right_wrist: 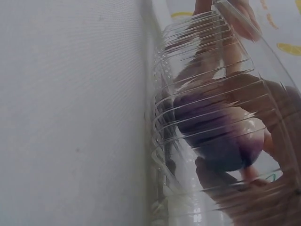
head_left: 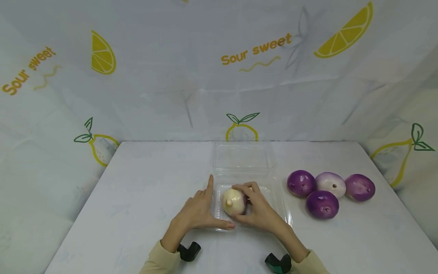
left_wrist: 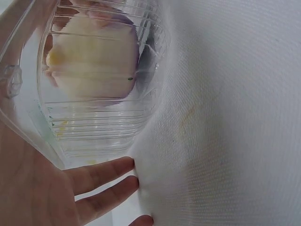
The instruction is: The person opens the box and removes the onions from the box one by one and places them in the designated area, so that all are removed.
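Observation:
A clear plastic clamshell box point(head_left: 278, 201) lies with its lid point(head_left: 244, 156) folded back behind it. Inside the base is a glossy purple-and-cream onion point(head_left: 233, 202), its pale end with a small nub facing up. My right hand point(head_left: 258, 209) grips this onion with thumb and fingers from the right side; the right wrist view shows that hold through the ribbed plastic. At the box's front left corner, my left hand point(head_left: 196, 213) is spread, index finger straight along the left side and thumb along the front edge. Its other fingertips point(left_wrist: 124, 186) touch the cloth beside the box.
Several glossy onions sit in a cluster right of the box: a purple one point(head_left: 301, 183), a paler one point(head_left: 330, 185), another purple one point(head_left: 360, 187) and one in front point(head_left: 322, 204). A white cloth covers the table point(head_left: 137, 198); a lemon-printed curtain point(head_left: 164, 83) hangs behind.

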A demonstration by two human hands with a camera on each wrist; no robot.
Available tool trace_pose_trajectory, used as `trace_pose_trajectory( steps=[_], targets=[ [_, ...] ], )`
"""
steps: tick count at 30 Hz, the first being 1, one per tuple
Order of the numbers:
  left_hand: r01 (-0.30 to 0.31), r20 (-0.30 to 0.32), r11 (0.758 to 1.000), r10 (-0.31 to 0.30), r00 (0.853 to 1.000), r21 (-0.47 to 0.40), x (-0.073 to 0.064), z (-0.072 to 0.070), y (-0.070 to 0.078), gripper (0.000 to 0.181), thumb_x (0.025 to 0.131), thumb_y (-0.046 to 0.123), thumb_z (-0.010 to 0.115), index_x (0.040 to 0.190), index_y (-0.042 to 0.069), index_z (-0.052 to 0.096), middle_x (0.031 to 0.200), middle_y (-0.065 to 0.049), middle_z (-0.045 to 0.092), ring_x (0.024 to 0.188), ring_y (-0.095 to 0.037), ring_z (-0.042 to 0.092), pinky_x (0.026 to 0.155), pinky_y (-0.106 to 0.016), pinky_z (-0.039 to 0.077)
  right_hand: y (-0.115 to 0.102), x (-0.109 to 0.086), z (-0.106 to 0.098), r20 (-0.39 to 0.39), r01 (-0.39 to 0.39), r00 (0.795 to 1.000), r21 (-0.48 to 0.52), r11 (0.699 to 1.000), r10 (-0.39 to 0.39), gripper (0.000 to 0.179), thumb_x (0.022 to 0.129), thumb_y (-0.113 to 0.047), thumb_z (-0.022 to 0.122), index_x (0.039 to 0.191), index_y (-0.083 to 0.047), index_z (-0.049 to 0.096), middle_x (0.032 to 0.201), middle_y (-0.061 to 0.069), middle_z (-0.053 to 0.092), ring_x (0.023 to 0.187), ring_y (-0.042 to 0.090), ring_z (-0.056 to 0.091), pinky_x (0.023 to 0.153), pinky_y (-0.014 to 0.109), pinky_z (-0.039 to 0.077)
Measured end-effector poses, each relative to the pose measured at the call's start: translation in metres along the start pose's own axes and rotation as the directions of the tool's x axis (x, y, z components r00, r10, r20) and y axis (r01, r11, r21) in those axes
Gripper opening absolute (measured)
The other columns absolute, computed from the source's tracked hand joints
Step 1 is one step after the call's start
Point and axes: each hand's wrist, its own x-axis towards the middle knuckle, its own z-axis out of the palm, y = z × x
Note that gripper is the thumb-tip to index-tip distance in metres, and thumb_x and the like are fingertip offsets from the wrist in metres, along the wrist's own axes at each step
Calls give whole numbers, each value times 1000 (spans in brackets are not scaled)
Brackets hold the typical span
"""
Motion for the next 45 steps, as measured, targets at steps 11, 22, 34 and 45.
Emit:
trace_pose_trajectory(
  steps=[11,22,34,45],
  targets=[
    [-8,-12,1000,8,1000,0,-1,-1,-1,155,58,79,83,165,9,-4,150,-29,51,138,-43,52,104,-65,47,2,2,-2,-90,47,995,-57,997,-53,81,63,0,86,139,-9,59,123,12,49,112,21,55,95,36,56],
    [-13,-14,1000,13,1000,0,-1,0,-2,156,56,80,83,165,8,-3,149,-30,52,137,-42,53,103,-64,48,2,0,-1,26,132,991,-27,991,-131,73,69,-3,85,135,-12,54,135,12,57,121,23,60,103,40,54],
    [-17,-21,1000,17,1000,11,-1,0,-1,156,56,79,83,165,7,-1,149,-30,52,137,-43,53,101,-64,50,-1,-1,-1,-32,30,999,-92,995,-33,90,61,-17,97,138,-11,52,130,8,52,122,27,50,98,53,52],
    [-21,-16,1000,21,1000,14,0,-1,-1,156,56,80,82,165,7,-2,150,-29,52,135,-41,54,98,-64,51,0,-2,-1,-18,-25,1000,-96,995,23,79,72,-40,93,138,-16,58,130,2,53,121,28,45,95,51,50]
  ],
)
